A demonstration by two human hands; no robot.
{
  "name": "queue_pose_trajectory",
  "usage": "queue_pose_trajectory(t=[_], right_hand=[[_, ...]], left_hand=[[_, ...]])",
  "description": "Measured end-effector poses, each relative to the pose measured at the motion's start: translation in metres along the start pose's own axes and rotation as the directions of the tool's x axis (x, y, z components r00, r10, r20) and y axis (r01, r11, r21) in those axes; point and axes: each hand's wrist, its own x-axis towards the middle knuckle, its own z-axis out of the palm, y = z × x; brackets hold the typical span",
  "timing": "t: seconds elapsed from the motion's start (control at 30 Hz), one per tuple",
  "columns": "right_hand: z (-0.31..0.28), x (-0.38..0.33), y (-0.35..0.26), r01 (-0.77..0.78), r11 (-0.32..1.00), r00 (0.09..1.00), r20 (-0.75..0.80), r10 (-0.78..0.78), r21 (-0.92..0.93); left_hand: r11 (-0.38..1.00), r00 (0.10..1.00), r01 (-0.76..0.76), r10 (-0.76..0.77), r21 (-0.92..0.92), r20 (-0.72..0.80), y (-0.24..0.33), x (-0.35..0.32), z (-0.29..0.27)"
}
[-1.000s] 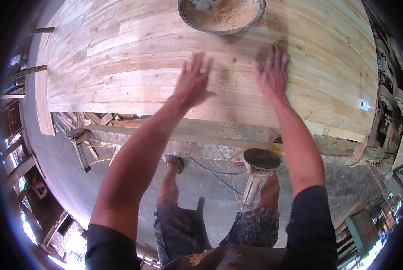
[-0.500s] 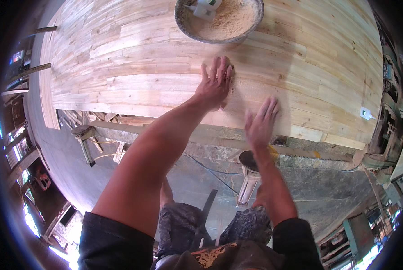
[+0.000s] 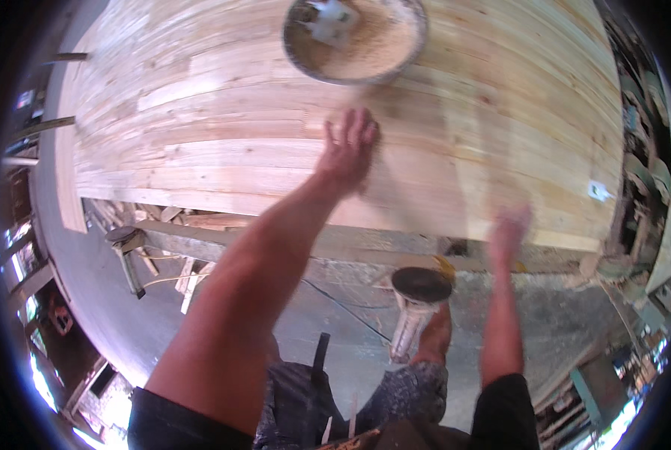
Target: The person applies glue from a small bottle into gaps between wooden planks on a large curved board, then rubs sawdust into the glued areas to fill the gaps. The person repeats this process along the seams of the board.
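Note:
My left hand (image 3: 348, 150) rests on a broad panel of pale jointed wood strips (image 3: 230, 161), its fingers stretched forward and a little apart. It is open; whatever may lie under the palm is hidden. Further right, my right hand (image 3: 510, 231) is at the near edge of the panel, smeared by motion so its fingers cannot be made out. Beyond my left hand stands a round dark-rimmed bowl (image 3: 294, 60) of light brown sawdust-like powder (image 3: 384, 37). A white plastic bottle (image 3: 334, 22) lies in it on the powder.
A small white bottle (image 3: 598, 190) lies near the panel's right edge. Below the near edge runs a worn beam (image 3: 335, 251), with a round-topped dark stand (image 3: 421, 285) before it. Wood scraps (image 3: 189, 281) lie beneath at left, and a thin hose (image 3: 350, 311) crosses the floor.
My right hand has swept rightward and nearer to me along the panel edge. My left hand stays flat on the wood, having shifted only slightly. The whole view has moved a little.

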Motion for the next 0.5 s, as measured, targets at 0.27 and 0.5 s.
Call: queue_pose_trajectory(t=[0.27,0.5], right_hand=[[0.008,-0.013,0.164,-0.226,0.577,0.832,-0.152,0.533,0.785],[0.011,0.029,0.214,-0.139,0.239,0.660,-0.090,0.746,0.961]], left_hand=[[0.999,0.994,-0.017,0.022,0.046,-0.104,-0.005,-0.005,0.012],[0.998,0.988,0.044,-0.038,-0.040,0.153,0.004,0.003,-0.018]])
